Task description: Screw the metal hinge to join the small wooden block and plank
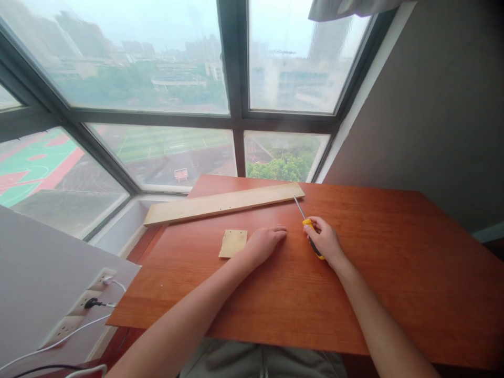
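Observation:
My right hand (325,240) is wrapped round the yellow and black handle of a screwdriver (308,223), whose thin metal shaft points up toward the far right end of a long pale wooden plank (222,203). My left hand (264,242) rests flat on the red-brown table (394,262) with its fingers stretched out, holding nothing. Just left of it lies a small square wooden piece (233,243) with small holes near its top edge. The plank lies slanted across the table's far side, its left end overhanging the edge.
Large windows rise behind the table, and a grey wall stands to the right. At lower left a white power strip (84,304) with plugged cables sits on a ledge beside the table's left edge.

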`<move>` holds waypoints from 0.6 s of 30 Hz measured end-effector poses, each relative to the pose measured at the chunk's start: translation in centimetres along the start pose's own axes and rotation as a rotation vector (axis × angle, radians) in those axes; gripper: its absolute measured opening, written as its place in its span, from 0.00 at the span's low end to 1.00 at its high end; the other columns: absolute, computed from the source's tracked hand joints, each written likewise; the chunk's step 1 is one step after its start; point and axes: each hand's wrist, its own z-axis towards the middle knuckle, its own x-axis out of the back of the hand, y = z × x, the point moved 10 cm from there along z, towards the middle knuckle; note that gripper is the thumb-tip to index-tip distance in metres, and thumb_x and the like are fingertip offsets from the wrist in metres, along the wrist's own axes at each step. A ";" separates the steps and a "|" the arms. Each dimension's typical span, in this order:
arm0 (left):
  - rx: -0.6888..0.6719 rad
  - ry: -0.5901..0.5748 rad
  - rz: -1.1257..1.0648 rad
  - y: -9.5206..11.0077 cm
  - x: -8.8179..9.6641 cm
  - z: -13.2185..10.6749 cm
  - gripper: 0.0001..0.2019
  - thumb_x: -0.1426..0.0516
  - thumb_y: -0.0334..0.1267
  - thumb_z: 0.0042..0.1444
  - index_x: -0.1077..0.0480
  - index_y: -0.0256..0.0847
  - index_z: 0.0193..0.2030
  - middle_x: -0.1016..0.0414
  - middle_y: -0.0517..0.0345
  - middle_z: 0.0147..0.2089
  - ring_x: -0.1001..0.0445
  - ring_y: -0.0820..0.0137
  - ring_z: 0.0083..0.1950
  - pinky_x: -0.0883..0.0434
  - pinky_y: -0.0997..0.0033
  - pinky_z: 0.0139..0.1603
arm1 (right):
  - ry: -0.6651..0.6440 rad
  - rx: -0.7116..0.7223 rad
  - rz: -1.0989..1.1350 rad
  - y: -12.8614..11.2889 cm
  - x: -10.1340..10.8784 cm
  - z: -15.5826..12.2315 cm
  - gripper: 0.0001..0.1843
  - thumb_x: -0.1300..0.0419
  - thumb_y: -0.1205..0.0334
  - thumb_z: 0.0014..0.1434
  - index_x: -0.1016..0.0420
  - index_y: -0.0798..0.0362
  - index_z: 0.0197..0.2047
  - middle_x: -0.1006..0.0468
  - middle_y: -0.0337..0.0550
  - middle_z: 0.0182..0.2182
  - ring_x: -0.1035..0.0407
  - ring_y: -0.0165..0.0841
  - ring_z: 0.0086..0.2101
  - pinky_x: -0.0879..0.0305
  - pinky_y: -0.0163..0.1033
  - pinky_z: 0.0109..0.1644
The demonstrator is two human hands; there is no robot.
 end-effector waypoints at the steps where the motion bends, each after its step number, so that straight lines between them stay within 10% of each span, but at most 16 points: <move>1: 0.017 0.017 0.008 -0.8 0.7 -0.5 0.18 0.50 0.25 0.63 0.23 0.40 0.51 0.22 0.51 0.58 0.24 0.65 0.59 0.28 0.66 0.62 | -0.006 0.009 -0.013 -0.2 -0.5 -0.1 0.19 0.38 0.47 0.52 0.26 0.50 0.43 0.18 0.45 0.36 0.25 0.37 0.33 0.30 0.39 0.35; 18: 0.280 0.156 0.171 -10.3 8.9 -7.1 0.19 0.53 0.33 0.65 0.21 0.45 0.50 0.22 0.56 0.58 0.22 0.64 0.57 0.27 0.60 0.62 | -0.152 0.105 -0.221 -4.9 -8.2 -0.9 0.10 0.39 0.56 0.52 0.24 0.49 0.38 0.18 0.42 0.32 0.25 0.38 0.35 0.33 0.41 0.41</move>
